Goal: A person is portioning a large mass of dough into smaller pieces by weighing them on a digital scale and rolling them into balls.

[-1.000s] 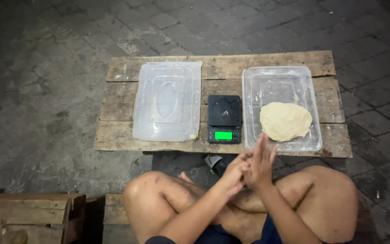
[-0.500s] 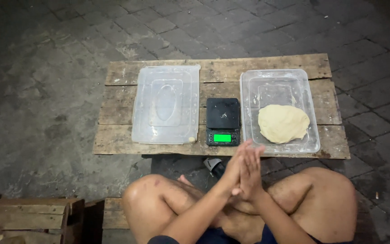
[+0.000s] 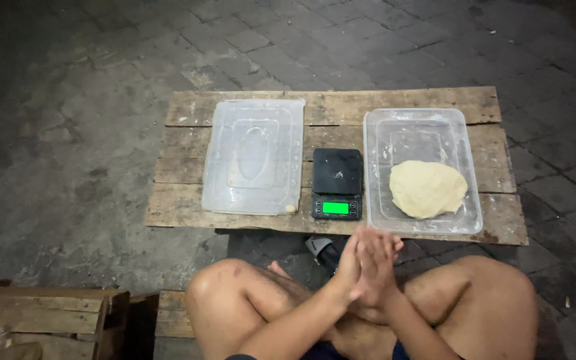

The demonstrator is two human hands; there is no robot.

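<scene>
My left hand point(image 3: 348, 265) and my right hand point(image 3: 384, 259) are pressed palm to palm over my crossed legs, fingers straight, with nothing between them. They hover just before the front edge of a low wooden plank table point(image 3: 328, 108). A black digital scale point(image 3: 337, 181) with a lit green display sits right beyond them. To its right a clear plastic tub point(image 3: 421, 125) holds a pale lump of dough point(image 3: 427, 188). On the scale's left lies a clear plastic lid point(image 3: 255, 155), with a tiny bit of dough point(image 3: 290, 209) at its near right corner.
The table stands on dark paving stones point(image 3: 68, 133). A sandal point(image 3: 320, 249) lies under its front edge. A wooden crate point(image 3: 41, 317) stands at the lower left beside my left knee point(image 3: 218, 287).
My hands were rubbing together, the right one's fingers spread upward a second ago. Now both palms lie flat against each other. Nothing on the table has moved.
</scene>
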